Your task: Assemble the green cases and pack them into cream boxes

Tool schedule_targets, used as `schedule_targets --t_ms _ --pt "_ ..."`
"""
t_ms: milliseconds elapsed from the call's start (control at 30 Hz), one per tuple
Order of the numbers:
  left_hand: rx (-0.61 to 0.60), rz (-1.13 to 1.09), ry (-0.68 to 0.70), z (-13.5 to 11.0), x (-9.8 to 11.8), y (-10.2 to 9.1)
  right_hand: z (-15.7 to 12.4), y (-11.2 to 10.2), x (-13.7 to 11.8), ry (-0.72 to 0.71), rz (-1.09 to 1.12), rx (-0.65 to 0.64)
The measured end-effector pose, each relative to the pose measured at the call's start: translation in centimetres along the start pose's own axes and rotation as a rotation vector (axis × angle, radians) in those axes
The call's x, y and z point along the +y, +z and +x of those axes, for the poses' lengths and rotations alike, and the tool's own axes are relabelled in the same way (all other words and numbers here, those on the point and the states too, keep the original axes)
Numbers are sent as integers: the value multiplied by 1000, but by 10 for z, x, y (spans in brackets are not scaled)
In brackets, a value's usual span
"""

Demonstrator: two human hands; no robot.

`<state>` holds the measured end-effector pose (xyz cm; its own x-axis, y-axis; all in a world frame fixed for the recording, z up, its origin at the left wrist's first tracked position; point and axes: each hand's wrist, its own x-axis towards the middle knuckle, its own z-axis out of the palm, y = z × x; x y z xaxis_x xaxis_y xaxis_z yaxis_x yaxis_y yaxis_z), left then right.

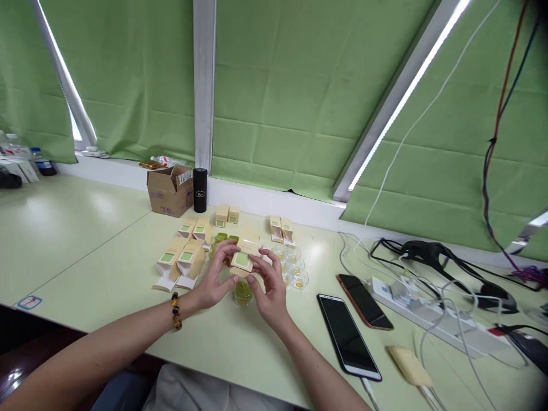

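The left hand (215, 279) and right hand (271, 285) pinched the carton (242, 260) in a two-sided grip, near the green container (244, 292) on the surface (124, 279). Its card appeared light and crushable; opposite edges suited gentle holding.

The left arm (120, 342) slants in from the lower left and the right arm (317, 362) from the bottom edge. The left hand (213, 279) and right hand (272, 288) face each other near the middle, just apart. On each, fingers (226, 249) bend inward above the thumb (228, 285), gripping with the tips.
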<state>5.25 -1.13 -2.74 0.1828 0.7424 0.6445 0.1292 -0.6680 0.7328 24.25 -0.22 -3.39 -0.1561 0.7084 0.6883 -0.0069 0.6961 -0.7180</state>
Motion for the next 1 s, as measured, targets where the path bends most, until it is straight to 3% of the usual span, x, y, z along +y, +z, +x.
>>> schedule_targets --t_ms 500,1000 --pt "35 -87 -26 -1 -5 2 0 2 -2 30 -42 18" --pt "28 -7 3 -1 -1 1 1 0 -4 -19 -39 18"
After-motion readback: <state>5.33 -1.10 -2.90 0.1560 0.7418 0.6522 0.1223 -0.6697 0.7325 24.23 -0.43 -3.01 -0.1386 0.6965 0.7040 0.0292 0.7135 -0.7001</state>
